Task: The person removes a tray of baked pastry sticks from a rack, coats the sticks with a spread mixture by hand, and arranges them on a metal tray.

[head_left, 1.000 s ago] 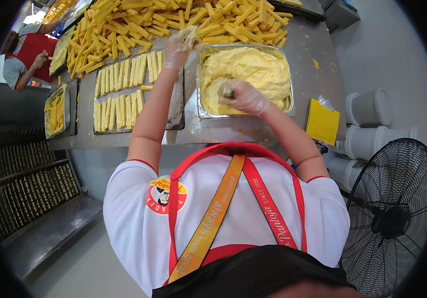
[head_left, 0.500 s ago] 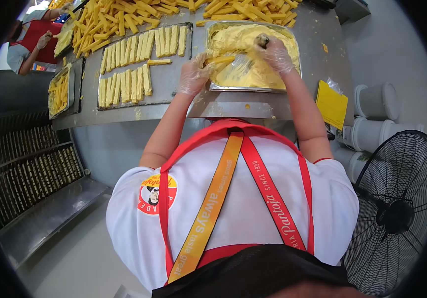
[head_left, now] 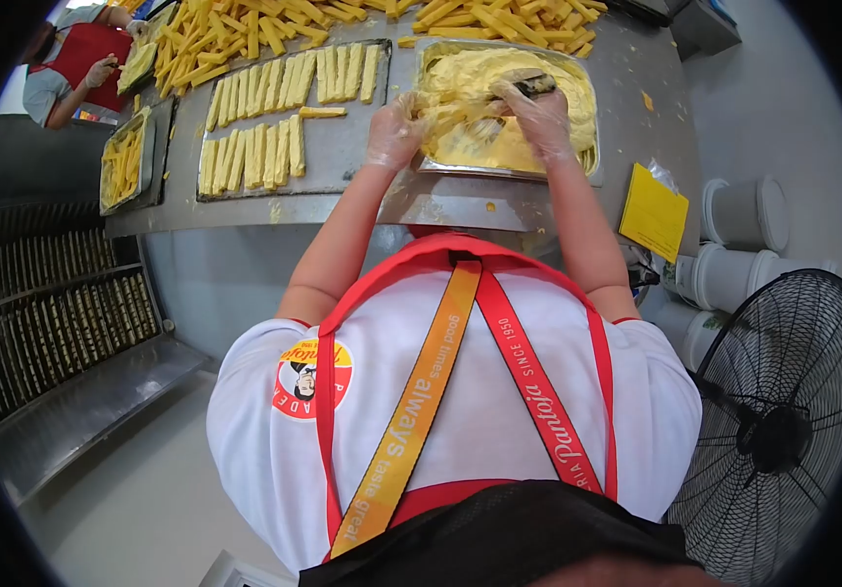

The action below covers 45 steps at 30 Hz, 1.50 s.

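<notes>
Over the left part of a metal pan (head_left: 599,127) of pale yellow cream (head_left: 484,152), my left hand (head_left: 396,135), in a clear glove, pinches one end of a yellow cake stick (head_left: 446,113). My gloved right hand (head_left: 538,122) is wrapped round a dark-handled spatula (head_left: 538,85) beside the stick's other end; the blade is blurred and mostly hidden. To the left lies a dark tray (head_left: 328,161) with two rows of cream-coated sticks (head_left: 264,157). A single stick (head_left: 323,112) lies crosswise between the rows.
Uncoated yellow sticks (head_left: 235,34) are heaped at the back of the steel table (head_left: 636,59). A smaller pan (head_left: 108,186) of sticks stands at left. A co-worker (head_left: 88,59) is beyond it. A yellow pad (head_left: 654,208) hangs at the right edge, near buckets (head_left: 744,215) and a fan (head_left: 773,440).
My right hand has moved slightly left and down, and the spatula handle now tilts to the right. My left hand still holds the stick, a little farther right.
</notes>
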Each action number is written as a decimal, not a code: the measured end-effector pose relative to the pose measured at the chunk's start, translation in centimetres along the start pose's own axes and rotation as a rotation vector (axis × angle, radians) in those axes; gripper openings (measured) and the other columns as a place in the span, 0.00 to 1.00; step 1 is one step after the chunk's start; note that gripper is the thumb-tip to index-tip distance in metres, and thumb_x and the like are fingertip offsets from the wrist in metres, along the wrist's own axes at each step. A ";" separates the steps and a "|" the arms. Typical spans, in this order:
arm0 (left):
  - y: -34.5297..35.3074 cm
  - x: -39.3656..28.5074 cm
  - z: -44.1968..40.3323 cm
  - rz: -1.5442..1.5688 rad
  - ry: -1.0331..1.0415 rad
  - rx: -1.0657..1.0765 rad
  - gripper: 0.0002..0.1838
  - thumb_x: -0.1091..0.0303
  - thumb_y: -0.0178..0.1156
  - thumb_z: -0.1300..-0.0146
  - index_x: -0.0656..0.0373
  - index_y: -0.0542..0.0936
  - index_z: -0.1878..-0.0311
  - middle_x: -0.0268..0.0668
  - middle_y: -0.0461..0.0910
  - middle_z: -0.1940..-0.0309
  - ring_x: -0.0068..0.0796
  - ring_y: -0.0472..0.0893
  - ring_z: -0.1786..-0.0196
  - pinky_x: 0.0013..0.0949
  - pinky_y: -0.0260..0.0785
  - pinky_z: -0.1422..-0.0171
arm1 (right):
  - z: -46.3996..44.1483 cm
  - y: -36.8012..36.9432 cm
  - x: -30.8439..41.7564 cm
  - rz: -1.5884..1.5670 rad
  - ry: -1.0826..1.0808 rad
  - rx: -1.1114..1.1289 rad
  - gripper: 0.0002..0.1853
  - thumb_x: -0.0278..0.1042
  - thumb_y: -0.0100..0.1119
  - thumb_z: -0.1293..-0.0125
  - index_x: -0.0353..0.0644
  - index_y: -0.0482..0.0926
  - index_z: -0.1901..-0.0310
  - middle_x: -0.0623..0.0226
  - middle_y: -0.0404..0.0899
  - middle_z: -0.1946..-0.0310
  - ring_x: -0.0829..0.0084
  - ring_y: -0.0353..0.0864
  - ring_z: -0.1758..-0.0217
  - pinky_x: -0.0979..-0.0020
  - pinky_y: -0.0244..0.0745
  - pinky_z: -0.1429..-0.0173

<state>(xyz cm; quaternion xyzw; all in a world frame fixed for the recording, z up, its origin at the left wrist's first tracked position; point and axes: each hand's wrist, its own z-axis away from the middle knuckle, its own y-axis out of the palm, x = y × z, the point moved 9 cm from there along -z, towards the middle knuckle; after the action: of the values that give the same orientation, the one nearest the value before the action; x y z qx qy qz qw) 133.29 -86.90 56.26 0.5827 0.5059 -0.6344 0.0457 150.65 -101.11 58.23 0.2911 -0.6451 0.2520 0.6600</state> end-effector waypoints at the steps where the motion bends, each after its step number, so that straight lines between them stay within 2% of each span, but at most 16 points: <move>1: 0.0 0.2 0.0 0.030 -0.044 0.003 0.15 0.65 0.65 0.47 0.60 0.83 0.56 0.46 0.85 0.67 0.39 0.85 0.64 0.37 0.76 0.58 | 0.4 0.6 0.2 -0.125 0.030 -0.003 0.10 0.29 0.68 0.39 0.34 0.80 0.61 0.63 0.84 0.68 0.73 0.84 0.69 0.73 0.80 0.64; 4: 0.6 1.8 -0.2 0.119 -0.167 0.034 0.14 0.63 0.66 0.48 0.60 0.86 0.60 0.46 0.85 0.69 0.37 0.86 0.65 0.37 0.76 0.58 | 0.5 1.2 -0.9 -0.228 -0.009 0.004 0.08 0.29 0.68 0.39 0.34 0.80 0.62 0.63 0.83 0.68 0.73 0.84 0.69 0.73 0.80 0.64; 7: 0.2 0.9 -0.1 0.054 -0.164 0.021 0.15 0.61 0.67 0.50 0.60 0.86 0.61 0.47 0.85 0.69 0.39 0.86 0.67 0.37 0.77 0.59 | -0.8 -1.1 -1.7 0.118 0.029 -0.064 0.09 0.30 0.67 0.38 0.35 0.81 0.62 0.65 0.83 0.69 0.74 0.84 0.69 0.74 0.79 0.65; 10: 0.5 1.7 -0.4 -0.020 -0.165 0.031 0.16 0.60 0.67 0.51 0.59 0.86 0.61 0.47 0.85 0.70 0.40 0.85 0.68 0.38 0.77 0.60 | 0.3 -0.7 0.1 0.088 0.040 -0.108 0.09 0.31 0.68 0.39 0.36 0.81 0.62 0.65 0.82 0.70 0.74 0.84 0.69 0.73 0.78 0.66; 13: 0.2 0.8 -0.1 -0.052 -0.190 0.036 0.17 0.59 0.67 0.52 0.59 0.86 0.62 0.47 0.85 0.71 0.41 0.85 0.68 0.39 0.77 0.60 | 0.8 1.2 0.7 -0.237 0.018 0.044 0.09 0.31 0.67 0.40 0.36 0.80 0.62 0.65 0.82 0.70 0.74 0.84 0.69 0.72 0.78 0.66; 16: -0.8 0.4 0.9 -0.057 -0.201 0.042 0.16 0.59 0.67 0.53 0.60 0.86 0.64 0.47 0.85 0.71 0.42 0.85 0.68 0.39 0.77 0.60 | -1.1 -0.8 -2.7 0.080 0.079 0.031 0.10 0.30 0.70 0.40 0.34 0.81 0.60 0.67 0.83 0.67 0.74 0.84 0.70 0.73 0.82 0.65; 17: -1.4 0.6 1.2 -0.157 -0.105 -0.013 0.14 0.60 0.68 0.50 0.59 0.85 0.63 0.45 0.84 0.73 0.41 0.84 0.70 0.40 0.76 0.63 | -1.0 -1.7 -2.9 0.255 0.107 -0.022 0.11 0.36 0.68 0.41 0.37 0.80 0.62 0.65 0.83 0.69 0.72 0.84 0.70 0.71 0.78 0.65; 21: -8.4 3.1 5.8 -0.133 -0.006 -0.370 0.11 0.64 0.68 0.47 0.56 0.82 0.63 0.42 0.82 0.75 0.39 0.83 0.73 0.41 0.74 0.67 | -1.0 -2.7 -2.9 0.283 0.052 -0.091 0.12 0.38 0.65 0.40 0.36 0.81 0.65 0.64 0.83 0.73 0.71 0.84 0.71 0.67 0.77 0.63; 25: -14.0 7.4 9.7 -0.301 -0.110 -0.487 0.08 0.68 0.69 0.49 0.58 0.80 0.68 0.43 0.79 0.77 0.42 0.81 0.73 0.42 0.73 0.67 | -0.9 -1.5 -2.4 0.417 -0.008 -0.076 0.13 0.40 0.65 0.40 0.37 0.81 0.65 0.64 0.84 0.73 0.70 0.83 0.72 0.67 0.76 0.62; 30: -13.4 12.6 10.4 -0.569 -0.200 -0.504 0.08 0.71 0.67 0.51 0.62 0.77 0.75 0.48 0.77 0.79 0.51 0.79 0.71 0.50 0.71 0.63 | -1.1 0.3 -1.9 0.456 -0.018 -0.025 0.12 0.39 0.65 0.39 0.37 0.81 0.63 0.64 0.83 0.73 0.69 0.83 0.70 0.67 0.76 0.62; 33: -12.0 16.3 9.7 -0.646 -0.233 -0.401 0.10 0.70 0.67 0.52 0.63 0.76 0.71 0.51 0.77 0.75 0.55 0.78 0.64 0.54 0.70 0.56 | -1.1 1.2 -1.2 0.633 -0.137 0.028 0.12 0.38 0.64 0.38 0.37 0.80 0.63 0.63 0.82 0.73 0.71 0.82 0.69 0.68 0.75 0.62; 36: -12.5 17.3 11.2 -0.553 -0.301 -0.536 0.15 0.67 0.69 0.54 0.63 0.76 0.66 0.53 0.77 0.69 0.57 0.77 0.57 0.53 0.68 0.51 | 1.1 3.0 -0.6 0.532 -0.154 0.152 0.09 0.35 0.66 0.37 0.39 0.81 0.61 0.69 0.81 0.73 0.77 0.81 0.72 0.72 0.75 0.65; 37: -12.4 18.1 11.6 -0.513 -0.397 -0.473 0.22 0.63 0.72 0.54 0.63 0.75 0.59 0.52 0.76 0.62 0.56 0.76 0.54 0.53 0.68 0.49 | 1.8 4.1 -1.1 0.465 -0.107 0.271 0.09 0.35 0.66 0.37 0.39 0.81 0.61 0.69 0.81 0.73 0.77 0.80 0.72 0.72 0.75 0.65; 39: -12.7 17.3 12.4 -0.562 -0.457 -0.463 0.25 0.59 0.74 0.54 0.62 0.74 0.58 0.51 0.76 0.61 0.56 0.76 0.54 0.53 0.68 0.49 | 3.1 5.8 -2.1 0.324 -0.013 0.500 0.08 0.35 0.65 0.36 0.40 0.81 0.61 0.69 0.81 0.73 0.78 0.79 0.71 0.73 0.75 0.64; 42: -13.2 13.8 13.0 -0.678 -0.398 -0.508 0.29 0.54 0.76 0.54 0.61 0.74 0.57 0.49 0.76 0.59 0.55 0.75 0.52 0.52 0.68 0.48 | -0.6 2.9 -4.4 0.290 0.139 0.393 0.08 0.36 0.66 0.36 0.41 0.81 0.62 0.71 0.82 0.72 0.79 0.80 0.69 0.74 0.75 0.64; 45: -13.4 8.7 10.8 -0.709 -0.224 -0.517 0.29 0.52 0.76 0.52 0.60 0.74 0.54 0.48 0.76 0.57 0.53 0.75 0.50 0.49 0.68 0.47 | -4.6 -0.8 -2.7 0.731 -0.190 0.088 0.08 0.36 0.64 0.37 0.41 0.80 0.63 0.63 0.78 0.76 0.67 0.79 0.72 0.69 0.75 0.64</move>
<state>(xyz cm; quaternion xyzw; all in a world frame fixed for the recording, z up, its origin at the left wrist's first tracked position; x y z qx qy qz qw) 114.35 -83.23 55.26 0.2707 0.8079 -0.5229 0.0239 154.31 -98.29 55.53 0.0918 -0.7532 0.4702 0.4506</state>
